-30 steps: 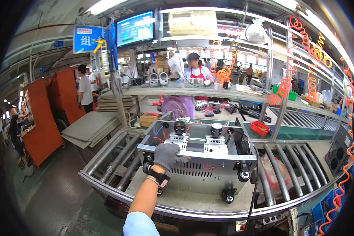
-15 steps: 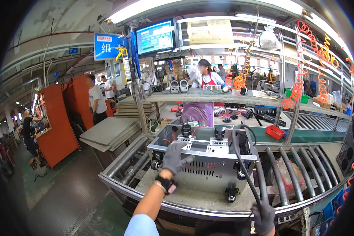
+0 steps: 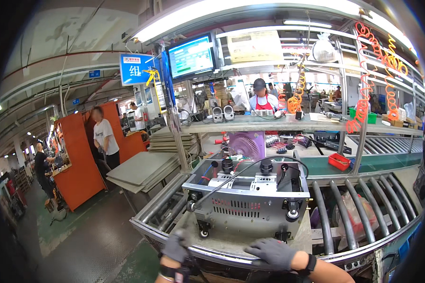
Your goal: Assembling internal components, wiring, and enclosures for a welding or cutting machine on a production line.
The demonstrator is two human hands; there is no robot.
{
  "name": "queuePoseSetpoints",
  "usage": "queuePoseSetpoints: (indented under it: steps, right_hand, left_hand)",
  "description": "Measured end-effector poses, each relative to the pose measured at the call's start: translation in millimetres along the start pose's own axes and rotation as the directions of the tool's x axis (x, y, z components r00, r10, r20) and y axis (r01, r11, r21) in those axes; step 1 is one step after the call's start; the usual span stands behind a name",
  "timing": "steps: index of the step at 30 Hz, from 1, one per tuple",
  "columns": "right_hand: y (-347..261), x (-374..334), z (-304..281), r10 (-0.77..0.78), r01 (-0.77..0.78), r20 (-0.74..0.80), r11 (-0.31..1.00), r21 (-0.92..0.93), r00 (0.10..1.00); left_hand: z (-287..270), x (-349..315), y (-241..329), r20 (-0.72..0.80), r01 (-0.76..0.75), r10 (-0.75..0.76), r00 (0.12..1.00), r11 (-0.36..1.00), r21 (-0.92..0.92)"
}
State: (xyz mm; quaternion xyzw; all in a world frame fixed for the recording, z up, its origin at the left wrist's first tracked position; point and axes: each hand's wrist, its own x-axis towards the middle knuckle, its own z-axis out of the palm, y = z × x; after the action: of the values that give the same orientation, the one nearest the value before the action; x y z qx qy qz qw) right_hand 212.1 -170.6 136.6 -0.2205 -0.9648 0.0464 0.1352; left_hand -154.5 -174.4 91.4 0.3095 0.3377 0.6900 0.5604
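A grey metal box on small casters (image 3: 243, 207) stands in front of me, its top side uncovered, with two white-and-silver cylinder units with black caps (image 3: 266, 175) inside. A black cable (image 3: 236, 175) arches from its right end over the top to the left and down the front. My left hand (image 3: 176, 247), in a grey glove, is closed around the cable's lower stretch, in front of the box's left caster; that stretch is blurred. My right hand (image 3: 273, 252), also gloved, lies palm down with fingers stretched out by the bench's front edge, holding nothing.
A roller conveyor (image 3: 337, 214) runs to the right, with a plastic bag beneath it. Behind the box are a purple fan (image 3: 247, 145), a red bin (image 3: 339, 162) and a shelf (image 3: 269, 124). Flat boards (image 3: 144, 170) are stacked at left. A co-worker (image 3: 263, 100) stands beyond the shelf.
The cable has passed from my right hand to my left and now crosses over the box. My left hand came down off the box; my right moved left to the bench edge.
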Motion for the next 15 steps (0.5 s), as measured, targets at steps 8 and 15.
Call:
queuePoseSetpoints:
  steps: [8, 15]
  right_hand:
    - [-5.6, -163.3, 51.7, 0.480, -0.441, -0.023, 0.823, 0.357, 0.877]
    - [-26.3, -209.4, 104.6, 0.568, -0.481, -0.054, 0.740, 0.471, 0.821]
  left_hand:
    - [-5.9, 74.9, 109.7, 0.109, -0.093, 0.975, 0.192, -0.093, 0.991]
    - [163.9, 87.2, 12.5, 0.632, -0.694, 0.523, 0.573, -0.102, 0.713]
